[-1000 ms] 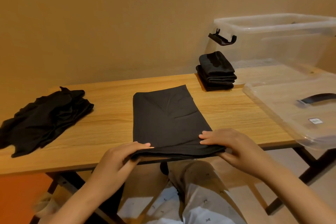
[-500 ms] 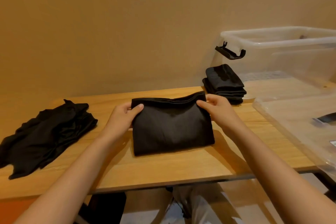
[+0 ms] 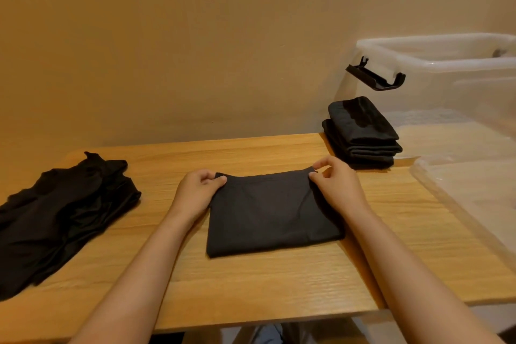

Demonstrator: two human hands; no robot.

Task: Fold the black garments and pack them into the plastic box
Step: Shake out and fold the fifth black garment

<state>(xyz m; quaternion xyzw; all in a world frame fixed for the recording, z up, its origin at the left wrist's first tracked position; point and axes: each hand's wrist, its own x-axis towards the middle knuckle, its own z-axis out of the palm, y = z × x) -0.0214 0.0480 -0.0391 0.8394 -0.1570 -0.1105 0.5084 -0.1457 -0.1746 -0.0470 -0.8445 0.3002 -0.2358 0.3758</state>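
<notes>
A black garment (image 3: pixel 269 216), folded into a rectangle, lies flat in the middle of the wooden table (image 3: pixel 251 288). My left hand (image 3: pixel 196 193) pinches its far left corner. My right hand (image 3: pixel 336 186) pinches its far right corner between thumb and fingers. A stack of folded black garments (image 3: pixel 361 131) sits at the back right. A heap of unfolded black garments (image 3: pixel 58 212) lies at the left. The clear plastic box (image 3: pixel 446 64) stands open at the right, behind the stack.
The box's clear lid (image 3: pixel 472 198) lies on the table's right end, overhanging the edge. A black latch (image 3: pixel 375 78) sticks out from the box's left side. A plain wall runs behind the table. The table's near edge is close to my body.
Both hands lifted the garment's near edge and carried it away from me, folding the long strip in half. The folded top edge now lies flat on the table.
</notes>
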